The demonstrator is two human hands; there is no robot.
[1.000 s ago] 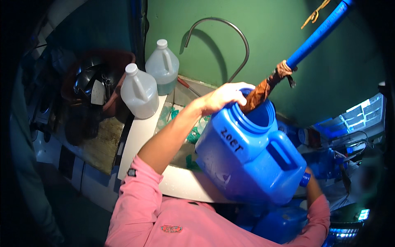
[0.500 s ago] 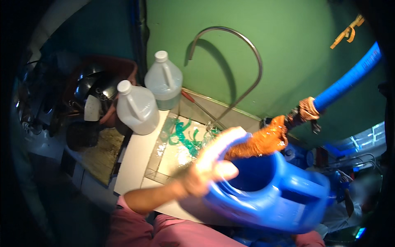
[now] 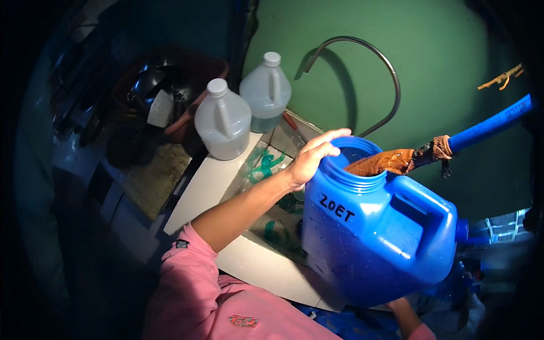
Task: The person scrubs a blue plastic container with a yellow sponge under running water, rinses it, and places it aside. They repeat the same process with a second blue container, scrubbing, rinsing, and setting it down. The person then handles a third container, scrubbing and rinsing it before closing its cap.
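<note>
A large blue plastic jug [image 3: 362,226] with a wide threaded mouth and moulded handle stands tilted over the counter's front edge. My left hand [image 3: 311,160] grips its rim, fingers over the lip. Low at its base is my right hand [image 3: 398,307], against the underside with the fingers hidden behind the jug. A wet orange-brown cloth sleeve [image 3: 382,163], tied to the end of a blue pipe [image 3: 493,123], hangs into the mouth. What the jug holds cannot be seen.
Two translucent white-capped jugs [image 3: 224,122] stand left on the white counter [image 3: 195,195]. A sink [image 3: 249,229] holds green strands. A curved metal tube [image 3: 391,73] rises by the green wall. Dark pans [image 3: 150,85] and a worn board [image 3: 153,192] lie far left.
The jug has swung more upright, its mouth now higher. My left hand has moved up and right, still on the rim. More of the right hand shows at the base.
</note>
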